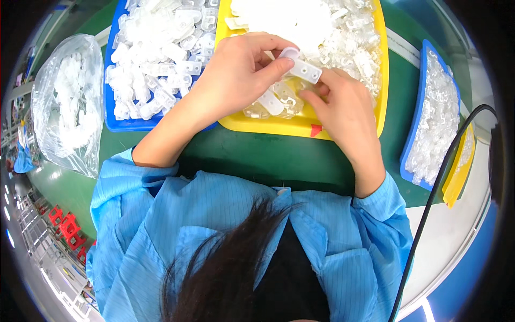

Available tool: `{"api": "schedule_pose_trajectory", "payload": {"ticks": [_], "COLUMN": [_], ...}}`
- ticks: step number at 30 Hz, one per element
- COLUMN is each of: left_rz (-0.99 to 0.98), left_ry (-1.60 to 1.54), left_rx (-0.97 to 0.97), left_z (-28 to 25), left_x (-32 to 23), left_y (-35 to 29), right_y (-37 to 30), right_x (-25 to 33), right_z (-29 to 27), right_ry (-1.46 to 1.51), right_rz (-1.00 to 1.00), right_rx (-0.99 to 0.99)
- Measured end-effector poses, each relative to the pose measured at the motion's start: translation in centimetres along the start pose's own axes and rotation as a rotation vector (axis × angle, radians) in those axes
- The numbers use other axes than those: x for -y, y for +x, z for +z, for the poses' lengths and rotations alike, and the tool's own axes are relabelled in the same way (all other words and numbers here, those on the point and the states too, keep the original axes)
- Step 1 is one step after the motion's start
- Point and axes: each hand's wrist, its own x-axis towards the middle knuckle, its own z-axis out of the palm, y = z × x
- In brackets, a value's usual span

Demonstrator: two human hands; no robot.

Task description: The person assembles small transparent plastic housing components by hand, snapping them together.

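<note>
My left hand [244, 67] pinches a white translucent plastic piece [304, 70] between thumb and fingers. This piece is flat and elongated, with a rounded end and small holes near the other end. My right hand [343, 102] is at the piece's right end, its fingers curled in; what lies between its fingertips is hidden. Both hands are over the near part of a yellow tray [268, 126] heaped with clear plastic parts [351, 48]. Just below the held piece, a similar white piece [271, 102] lies among clear parts.
A blue tray [131, 124] of similar white pieces stands to the left, beside a clear plastic bag [67, 107] of parts. At right are another blue tray [410, 145], a small yellow tray [453, 182] and a black cable [429, 209]. Red stools [68, 226] stand beyond the green table.
</note>
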Motion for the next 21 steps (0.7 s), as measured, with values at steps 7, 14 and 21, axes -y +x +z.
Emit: {"api": "schedule_pose_trajectory", "payload": {"ticks": [7,14,21], "left_rz": [0.072,0.191,0.343], "left_ry": [-0.159,-0.372,-0.02], "left_rx": [-0.049,-0.113,-0.235], "left_z": [0.2,1.6,1.7], "left_x": [-2.1,-1.7,-1.6], "left_y": [0.7,1.1,0.7], "right_y": [1.6,2.8,2.7], "right_x": [-0.8,-0.6,-0.9], "right_z": [-3.7,-0.9,-0.1], "right_ry": [0.887,1.078,1.15], "right_rz": [0.085,0.126,0.095], "right_rx": [-0.196,-0.172,-0.218]}}
